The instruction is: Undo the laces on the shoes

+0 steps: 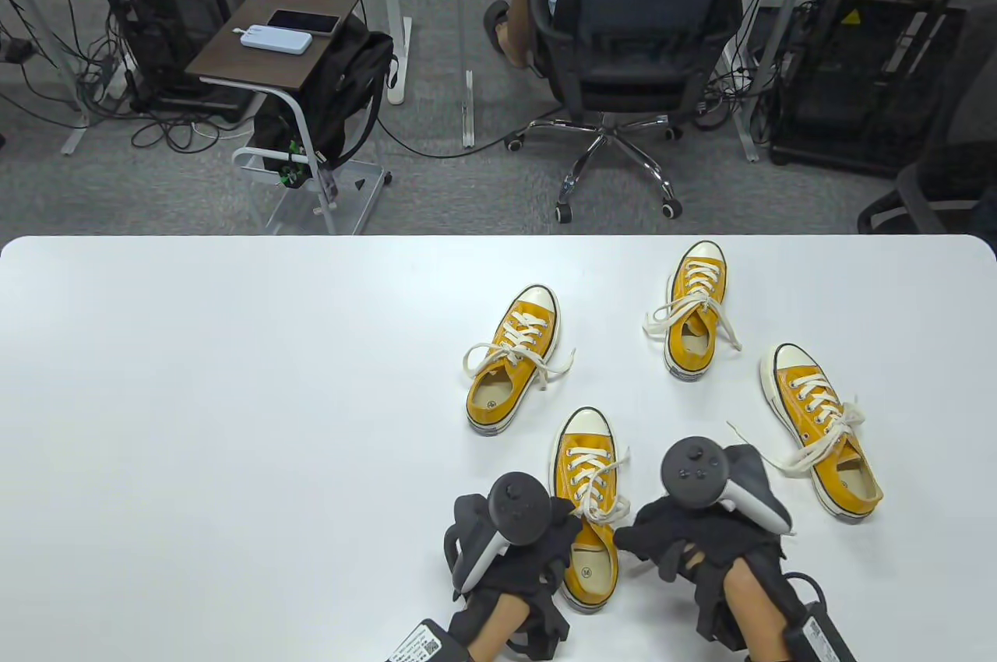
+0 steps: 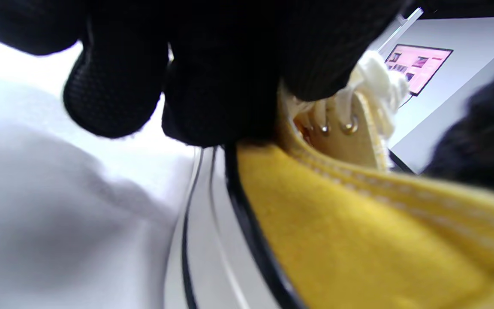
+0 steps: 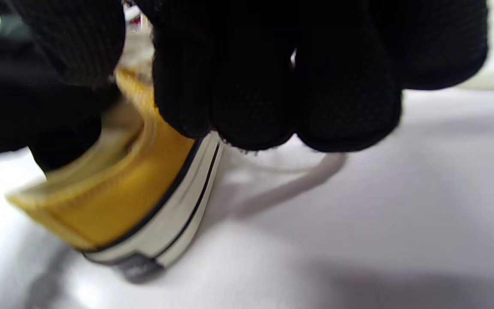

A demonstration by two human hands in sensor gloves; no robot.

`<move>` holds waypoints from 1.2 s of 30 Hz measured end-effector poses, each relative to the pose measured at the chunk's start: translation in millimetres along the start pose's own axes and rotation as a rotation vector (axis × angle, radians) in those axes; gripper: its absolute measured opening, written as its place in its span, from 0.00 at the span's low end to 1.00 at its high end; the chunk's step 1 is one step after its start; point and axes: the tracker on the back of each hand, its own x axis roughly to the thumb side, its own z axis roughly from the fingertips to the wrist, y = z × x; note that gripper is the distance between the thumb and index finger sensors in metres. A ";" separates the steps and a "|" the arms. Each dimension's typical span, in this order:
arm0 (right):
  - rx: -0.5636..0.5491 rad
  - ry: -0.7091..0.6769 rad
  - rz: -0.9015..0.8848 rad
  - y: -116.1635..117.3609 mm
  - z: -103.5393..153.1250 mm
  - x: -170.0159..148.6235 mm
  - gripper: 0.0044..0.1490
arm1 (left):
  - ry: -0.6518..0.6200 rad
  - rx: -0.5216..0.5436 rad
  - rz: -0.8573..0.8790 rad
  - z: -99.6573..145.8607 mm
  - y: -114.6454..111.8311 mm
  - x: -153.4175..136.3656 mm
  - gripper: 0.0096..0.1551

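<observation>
Four yellow low-top sneakers with cream laces lie on the white table [image 1: 234, 397]. The nearest shoe [image 1: 586, 459] points away from me, and its bow [image 1: 596, 497] is tied. My left hand [image 1: 545, 537] is at its left side. In the left wrist view its fingers [image 2: 217, 86] curl over the shoe's collar [image 2: 358, 236] beside the eyelets and lace [image 2: 378, 81]. My right hand [image 1: 662, 537] is at the shoe's right side. Its curled fingers [image 3: 272, 86] are against the sidewall [image 3: 122, 201], with a lace loop [image 3: 315, 171] on the table behind. Whether it grips anything is hidden.
Three more yellow shoes lie farther back: one in the middle [image 1: 514, 358], one at the back [image 1: 695, 311], one at the right [image 1: 826, 428], all with laces tied in bows. Beyond the table's far edge are an office chair [image 1: 623, 31] and a side table [image 1: 273, 39].
</observation>
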 end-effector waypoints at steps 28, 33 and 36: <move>0.003 0.025 0.062 12.2 -7.9 9.8 0.23 | -0.039 0.295 0.039 -2.4 30.8 19.9 0.20; 0.015 0.031 0.049 12.3 -8.0 8.3 0.23 | 0.024 0.381 0.173 9.7 66.7 -11.1 0.21; 0.022 0.035 0.034 12.4 -9.0 6.7 0.23 | 0.096 0.437 0.158 18.6 94.7 -40.2 0.21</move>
